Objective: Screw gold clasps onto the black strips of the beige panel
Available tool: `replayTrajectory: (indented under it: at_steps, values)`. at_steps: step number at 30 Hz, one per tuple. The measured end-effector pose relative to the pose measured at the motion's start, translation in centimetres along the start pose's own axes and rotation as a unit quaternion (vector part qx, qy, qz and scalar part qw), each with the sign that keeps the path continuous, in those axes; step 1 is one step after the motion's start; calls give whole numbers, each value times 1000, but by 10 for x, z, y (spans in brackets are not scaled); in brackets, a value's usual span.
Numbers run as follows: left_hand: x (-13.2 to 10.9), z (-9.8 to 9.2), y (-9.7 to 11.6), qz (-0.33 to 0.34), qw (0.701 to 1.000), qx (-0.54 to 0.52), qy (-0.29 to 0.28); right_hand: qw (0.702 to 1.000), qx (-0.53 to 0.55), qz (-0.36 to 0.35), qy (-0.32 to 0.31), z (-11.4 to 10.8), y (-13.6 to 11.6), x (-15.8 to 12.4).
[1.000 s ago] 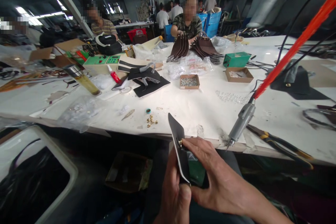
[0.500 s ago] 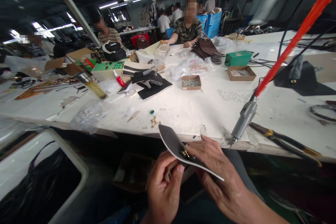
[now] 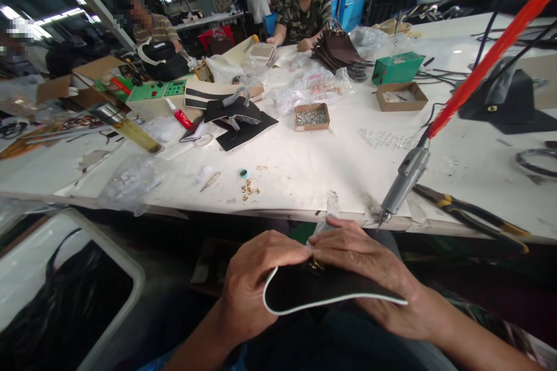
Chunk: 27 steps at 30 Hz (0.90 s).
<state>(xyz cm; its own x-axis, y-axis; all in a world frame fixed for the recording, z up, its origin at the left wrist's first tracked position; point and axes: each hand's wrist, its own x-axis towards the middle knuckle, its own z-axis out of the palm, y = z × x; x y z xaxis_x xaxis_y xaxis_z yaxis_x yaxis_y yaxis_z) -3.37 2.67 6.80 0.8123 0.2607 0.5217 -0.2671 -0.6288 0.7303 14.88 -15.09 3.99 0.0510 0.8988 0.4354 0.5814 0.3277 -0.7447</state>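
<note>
A dark leather flap (image 3: 313, 293) with a pale edge lies roughly flat over my lap, below the table edge. My left hand (image 3: 256, 278) grips its left end, fingers curled over the top. My right hand (image 3: 361, 261) rests over its far side, fingertips pinched by a small gold fitting (image 3: 316, 265) on the flap. A bit of clear plastic shows between my fingertips. On the table just ahead lie loose gold fittings (image 3: 249, 189) and a hanging rotary tool (image 3: 402, 182) on an orange cable.
Pliers (image 3: 470, 211) lie at the right near the table edge. A box of small metal parts (image 3: 311, 117), dark leather pieces (image 3: 237, 122), a green box (image 3: 395, 68) and plastic bags sit further back. Other people work at the far side. A white bin (image 3: 65, 295) stands lower left.
The flap has turned from upright to lying flat, pale edge toward me. Both hands shifted on top of it and lowered toward my lap.
</note>
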Motion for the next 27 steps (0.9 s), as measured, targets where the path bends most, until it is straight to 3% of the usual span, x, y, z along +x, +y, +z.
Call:
replayTrajectory:
  at_steps: [3, 7, 12, 15, 20, 23, 27]
  values:
    - [9, -2, -3, 29, 1000, 8, -8, 1000, 0, 8, 3, 1, 8, 2]
    - [15, 3, -14, 20, 999, 34, 14, 999, -20, 16, 20, 1, 16, 8]
    - [23, 16, -23, -101, 993, 24, 64, 996, -49, 52, 51, -9, 19, 20]
    - [26, 22, -30, -232, 970, -29, 68, 988, 9, 149, 30, -11, 21, 21]
    - [19, 33, -68, -388, 916, -102, 19, 925, 156, 334, 90, 14, 44, 17]
    - [21, 42, -99, -429, 895, -120, 12, 901, 126, 402, 99, 26, 61, 24]
    - [40, 50, -127, -451, 884, -121, 15, 876, 18, 474, 89, 24, 79, 44]
